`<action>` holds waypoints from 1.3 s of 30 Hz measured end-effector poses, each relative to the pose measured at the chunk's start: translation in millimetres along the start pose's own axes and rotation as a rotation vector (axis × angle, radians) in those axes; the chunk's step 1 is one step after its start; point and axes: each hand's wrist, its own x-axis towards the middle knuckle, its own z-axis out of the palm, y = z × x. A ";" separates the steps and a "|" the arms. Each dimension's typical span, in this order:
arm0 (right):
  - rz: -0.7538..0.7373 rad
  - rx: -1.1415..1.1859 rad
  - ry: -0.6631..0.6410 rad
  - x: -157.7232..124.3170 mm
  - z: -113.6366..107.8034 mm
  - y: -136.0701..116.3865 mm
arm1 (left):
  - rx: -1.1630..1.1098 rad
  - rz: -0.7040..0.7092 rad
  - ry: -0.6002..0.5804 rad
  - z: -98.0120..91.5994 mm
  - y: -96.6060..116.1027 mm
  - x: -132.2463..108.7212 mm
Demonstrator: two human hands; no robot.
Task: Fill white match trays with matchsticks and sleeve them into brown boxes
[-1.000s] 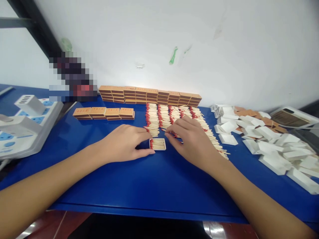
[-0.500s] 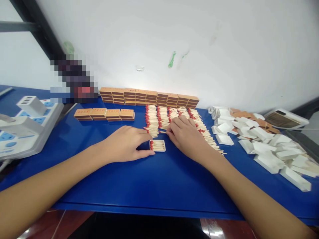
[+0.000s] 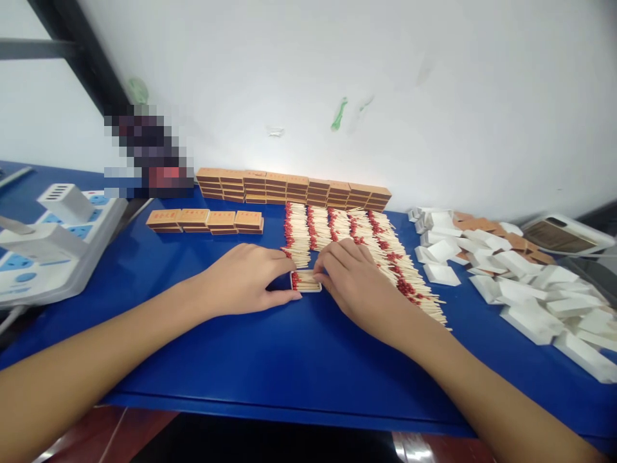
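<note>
Both our hands meet at the matchbox tray (image 3: 303,281), which lies on the blue table (image 3: 289,366) just before the rows of loose matches (image 3: 347,228). Our left hand (image 3: 243,278) pinches the tray's left end between thumb and forefinger. Our right hand (image 3: 354,280) rests curled fingertips on its right end; whether they grip a match we cannot tell. Empty white trays (image 3: 520,283) lie heaped to the right, closed matchboxes (image 3: 294,186) stacked along the wall.

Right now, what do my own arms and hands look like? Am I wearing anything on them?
Your left hand and right hand are bare, with no gloves and no rings that show. Neither wrist carries a watch, band or bracelet. Both forearms are uncovered all the way to the picture's lower edge, so no sleeve is in view. No markings or bandages can be seen.
</note>
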 end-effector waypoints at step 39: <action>-0.034 0.136 0.026 0.8 -5.9 -3.0 | 0.002 0.006 -0.001 -0.2 0.9 -1.2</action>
